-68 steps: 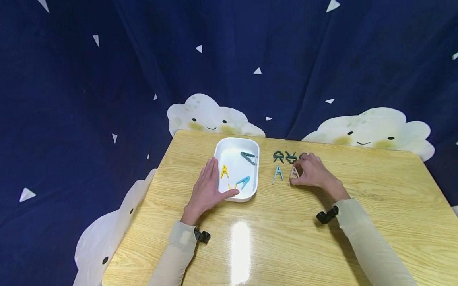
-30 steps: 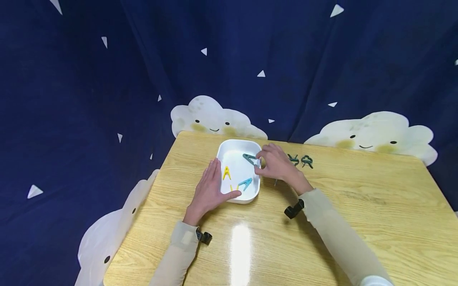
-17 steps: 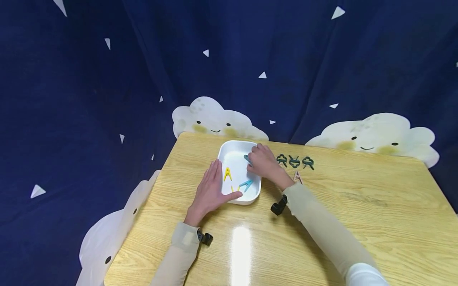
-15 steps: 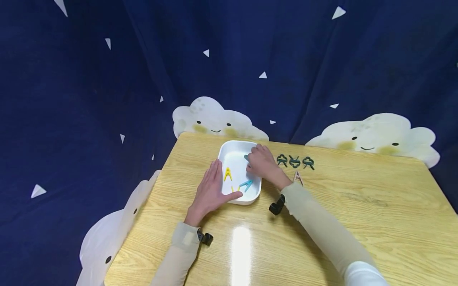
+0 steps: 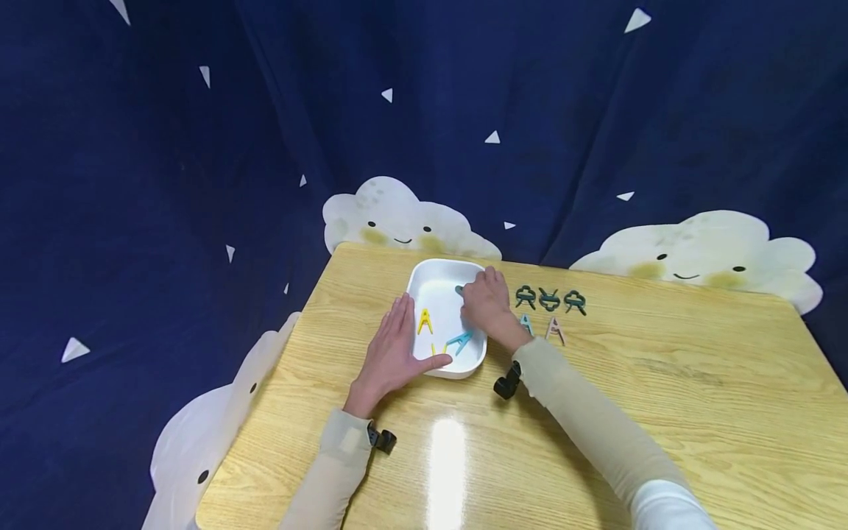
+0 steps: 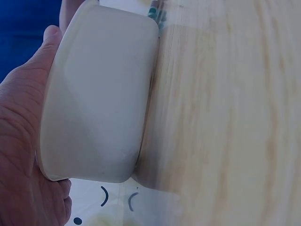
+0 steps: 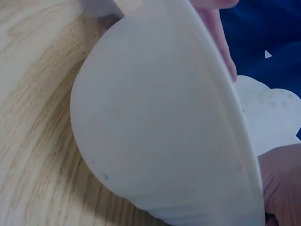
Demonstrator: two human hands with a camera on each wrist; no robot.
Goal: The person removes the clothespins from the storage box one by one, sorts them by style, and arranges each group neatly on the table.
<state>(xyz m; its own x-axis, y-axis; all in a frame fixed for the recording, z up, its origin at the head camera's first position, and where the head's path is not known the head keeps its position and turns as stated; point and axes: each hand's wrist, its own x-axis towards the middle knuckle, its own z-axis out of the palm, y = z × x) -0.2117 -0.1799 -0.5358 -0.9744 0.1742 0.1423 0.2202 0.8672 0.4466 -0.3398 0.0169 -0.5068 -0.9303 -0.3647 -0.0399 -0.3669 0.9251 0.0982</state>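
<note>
A white plastic tray (image 5: pixel 442 374) stands on the wooden table. My left hand (image 5: pixel 391 353) steadies it, straight fingers along its left side and thumb over the near rim. My right hand (image 5: pixel 486 302) reaches over the right rim with curled fingers, gripping a dark green clothespin (image 5: pixel 459 290), mostly covered by the hand. Also in the tray lie a yellow clothespin (image 5: pixel 425 321), a blue clothespin (image 5: pixel 460 341) and another yellow one (image 5: pixel 439 350) partly behind my left thumb. In the wrist views, the tray's outer wall (image 6: pixel 103 94) hides its contents.
Right of the tray, dark green clips (image 5: pixel 548 299) lie in a row. Below them are a light blue clothespin (image 5: pixel 525 322), partly covered by my right arm, and a pink clothespin (image 5: pixel 555 330). A dark blue curtain (image 5: pixel 424 110) hangs behind the table (image 5: pixel 662 397).
My right hand has let go of the pink clothespin on the table, moved left into the tray and closed over the dark green clothespin. The left hand stays against the tray.
</note>
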